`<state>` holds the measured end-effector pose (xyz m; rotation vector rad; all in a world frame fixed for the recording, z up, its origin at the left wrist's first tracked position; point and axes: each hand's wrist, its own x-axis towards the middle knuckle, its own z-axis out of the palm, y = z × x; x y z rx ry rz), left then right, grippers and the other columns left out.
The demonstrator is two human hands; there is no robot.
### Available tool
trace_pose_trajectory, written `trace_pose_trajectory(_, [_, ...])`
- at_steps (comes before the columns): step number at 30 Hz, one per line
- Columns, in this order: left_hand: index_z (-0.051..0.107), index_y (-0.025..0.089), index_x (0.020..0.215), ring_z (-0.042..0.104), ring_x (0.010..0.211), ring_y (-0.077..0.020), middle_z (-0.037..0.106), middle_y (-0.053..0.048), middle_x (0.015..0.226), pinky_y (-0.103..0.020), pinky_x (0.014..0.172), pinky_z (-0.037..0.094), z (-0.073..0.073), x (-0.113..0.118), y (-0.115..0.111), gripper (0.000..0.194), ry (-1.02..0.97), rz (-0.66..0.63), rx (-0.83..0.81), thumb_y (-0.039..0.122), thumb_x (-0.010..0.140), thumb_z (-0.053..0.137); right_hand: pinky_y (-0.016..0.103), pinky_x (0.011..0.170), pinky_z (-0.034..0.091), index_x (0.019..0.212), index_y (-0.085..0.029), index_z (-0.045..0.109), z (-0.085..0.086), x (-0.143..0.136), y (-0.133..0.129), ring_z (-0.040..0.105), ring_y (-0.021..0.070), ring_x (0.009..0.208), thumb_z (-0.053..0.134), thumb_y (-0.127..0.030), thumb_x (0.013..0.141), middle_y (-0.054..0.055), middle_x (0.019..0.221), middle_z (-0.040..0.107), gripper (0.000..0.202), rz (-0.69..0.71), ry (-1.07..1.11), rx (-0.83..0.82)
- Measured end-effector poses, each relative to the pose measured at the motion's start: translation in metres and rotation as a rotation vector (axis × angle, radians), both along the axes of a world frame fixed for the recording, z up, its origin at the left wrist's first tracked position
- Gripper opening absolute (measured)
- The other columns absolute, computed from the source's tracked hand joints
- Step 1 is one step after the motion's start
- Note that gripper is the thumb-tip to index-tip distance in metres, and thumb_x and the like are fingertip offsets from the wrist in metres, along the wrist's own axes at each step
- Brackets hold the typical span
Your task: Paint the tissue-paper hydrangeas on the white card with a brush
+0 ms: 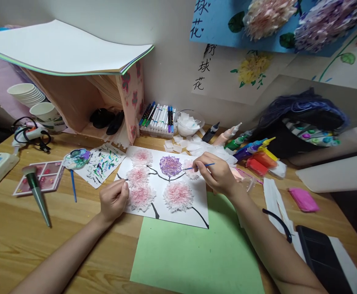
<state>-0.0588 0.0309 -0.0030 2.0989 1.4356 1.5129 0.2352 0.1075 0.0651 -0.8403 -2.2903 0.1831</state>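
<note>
A white sheet (166, 222) bears several pink textured flowers, a purple flower (170, 166) and black painted branches. My right hand (217, 173) is closed on a thin blue paintbrush (207, 165), above the sheet's right part. The brush points left, its tip near the right side of the purple flower; whether it touches cannot be made out. A pink flower lies partly behind the brush and my right hand. My left hand (114, 201) is curled into a fist at the sheet's left edge, beside the lower left pink flower (141, 197); nothing shows in it.
Green paper (193, 257) lies under the sheet's front. On the left are a paint palette (76, 158), a second blue brush (73, 185) and a large makeup brush (36, 196). Behind stand markers (158, 118), a bowl (189, 122) and paint bottles (248, 151). A pink packet (303, 199) lies right.
</note>
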Motion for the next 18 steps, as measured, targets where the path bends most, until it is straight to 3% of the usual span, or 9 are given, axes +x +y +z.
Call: trace_pose_trajectory(18, [0.036, 0.020, 0.048, 0.035, 0.039, -0.0092, 0.037, 0.004, 0.044, -0.026, 0.043, 0.025, 0.0010, 0.0010, 0.0004, 0.041, -0.008, 0.005, -0.014, 0.009, 0.085, 0.047, 0.028, 0.062, 0.043, 0.076, -0.020, 0.053, -0.0069, -0.0026, 0.0017, 0.054, 0.0145, 0.065, 0.037, -0.019, 0.093, 0.003, 0.067, 0.061, 0.023, 0.049, 0.002, -0.061])
